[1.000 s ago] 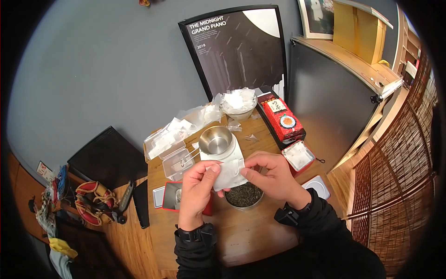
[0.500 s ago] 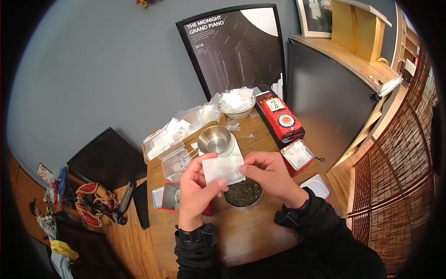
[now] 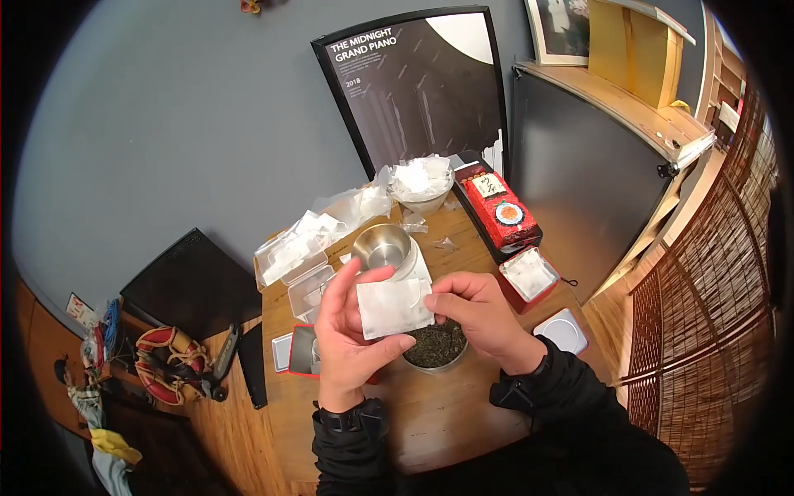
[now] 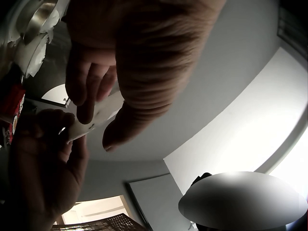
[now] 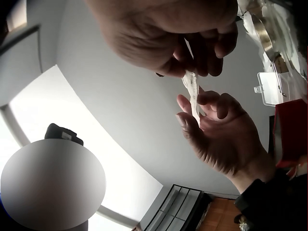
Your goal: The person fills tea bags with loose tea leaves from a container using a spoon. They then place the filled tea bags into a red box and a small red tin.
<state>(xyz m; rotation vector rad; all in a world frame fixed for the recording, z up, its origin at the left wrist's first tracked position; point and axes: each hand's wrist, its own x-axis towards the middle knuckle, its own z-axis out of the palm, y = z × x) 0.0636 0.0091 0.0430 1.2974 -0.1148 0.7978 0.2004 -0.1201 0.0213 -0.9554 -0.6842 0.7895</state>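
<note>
A flat white pouch (image 3: pixel 395 307) is held up above a round container of dark dried leaves (image 3: pixel 436 344). The right hand (image 3: pixel 488 318) pinches its right edge between thumb and fingers. Behind the pouch the left hand (image 3: pixel 351 339) is spread, thumb lifted off its face and fingers loosely extended. In the right wrist view the pouch (image 5: pixel 193 96) appears edge-on, with the left hand (image 5: pixel 228 137) beside it; whether its fingers touch the pouch is hard to tell. The left wrist view shows the right hand (image 4: pixel 45 168) gripping the pouch's far end.
Behind the hands, a steel cup (image 3: pixel 383 248) stands on a white device. Further back are a bowl of white packets (image 3: pixel 422 183) and a red package (image 3: pixel 501 211). A red tin with white pouches (image 3: pixel 529 275) and a pale lid (image 3: pixel 562 332) lie at right; clear plastic boxes sit at left.
The left thumb has come off the pouch and the left fingers have opened out. The pouch has tilted to show its face, still pinched by the right hand.
</note>
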